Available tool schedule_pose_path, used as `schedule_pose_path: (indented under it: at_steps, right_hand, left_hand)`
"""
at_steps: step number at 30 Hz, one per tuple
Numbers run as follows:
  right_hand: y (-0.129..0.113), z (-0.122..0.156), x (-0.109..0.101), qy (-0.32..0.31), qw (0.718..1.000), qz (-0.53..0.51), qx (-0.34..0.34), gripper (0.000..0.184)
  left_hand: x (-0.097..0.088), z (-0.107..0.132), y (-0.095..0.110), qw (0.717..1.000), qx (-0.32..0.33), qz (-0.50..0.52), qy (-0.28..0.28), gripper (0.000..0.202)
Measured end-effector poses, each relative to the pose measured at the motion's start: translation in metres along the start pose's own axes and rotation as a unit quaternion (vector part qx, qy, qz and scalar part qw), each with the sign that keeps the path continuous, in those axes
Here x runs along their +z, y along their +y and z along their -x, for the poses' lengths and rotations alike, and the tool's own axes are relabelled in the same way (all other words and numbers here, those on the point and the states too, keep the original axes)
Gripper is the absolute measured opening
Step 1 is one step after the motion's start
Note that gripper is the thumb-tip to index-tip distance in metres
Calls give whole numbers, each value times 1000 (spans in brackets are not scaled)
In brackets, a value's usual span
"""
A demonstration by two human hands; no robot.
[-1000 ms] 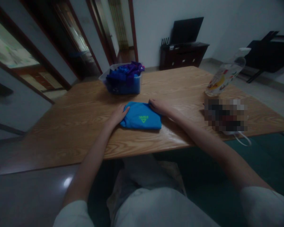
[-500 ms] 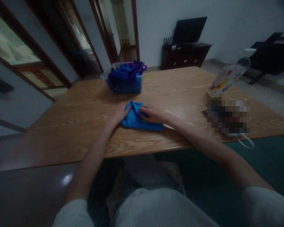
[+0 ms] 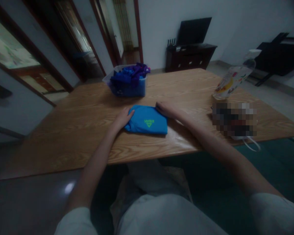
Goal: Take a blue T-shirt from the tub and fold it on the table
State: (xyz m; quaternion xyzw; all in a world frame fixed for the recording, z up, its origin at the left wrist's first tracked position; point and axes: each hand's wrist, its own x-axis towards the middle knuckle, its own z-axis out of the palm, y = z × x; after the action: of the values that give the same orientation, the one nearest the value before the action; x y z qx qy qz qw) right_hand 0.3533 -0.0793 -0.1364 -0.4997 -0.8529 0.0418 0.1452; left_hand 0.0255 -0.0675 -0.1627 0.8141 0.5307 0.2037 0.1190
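A bright blue folded garment (image 3: 142,119) lies on the wooden table in front of me, a green triangular logo and lettering facing up. At its left edge rests my left hand (image 3: 123,117), fingers stretched out with the thumb apart on the cloth. My right hand (image 3: 166,109) is at the far right corner of the garment. Its fingers are curled in at the cloth's edge, and the fingertips are partly hidden.
Beyond the garment a clear plastic bin (image 3: 142,87) holds blue and purple cloth. To the right stand a tall clear plastic bottle (image 3: 231,80) with a white cap and a pixelated object (image 3: 235,120) with a white cord. The table's (image 3: 88,153) front edge is near my body.
My right hand has moved away and to the right, from the middle of the garment to its far corner. The cloth now lies flatter with its green logo exposed. The left hand stays put.
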Motion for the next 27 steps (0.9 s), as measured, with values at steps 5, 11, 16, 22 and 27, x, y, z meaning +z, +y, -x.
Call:
schedule_pose_path:
  at_steps: [5, 11, 16, 22, 27]
  right_hand:
    - [3, -1, 8, -31, 999, 36, 1, 28]
    - [5, -4, 16, -29, 998, 52, -11, 29]
    - [7, -5, 18, -33, 999, 41, -5, 31]
    - [6, -5, 16, -32, 999, 39, -2, 30]
    - [7, -4, 18, -30, 999, 33, -7, 29]
  left_hand:
    - [0, 0, 1, 1000, -4, 3, 0, 51]
    - [0, 0, 2, 1000, -7, -7, 0, 50]
    - [0, 0, 1, 1000, 2, -8, 0, 48]
    - [4, -2, -4, 1000, 11, -11, 10, 48]
    - [4, -2, -4, 1000, 11, -21, 15, 47]
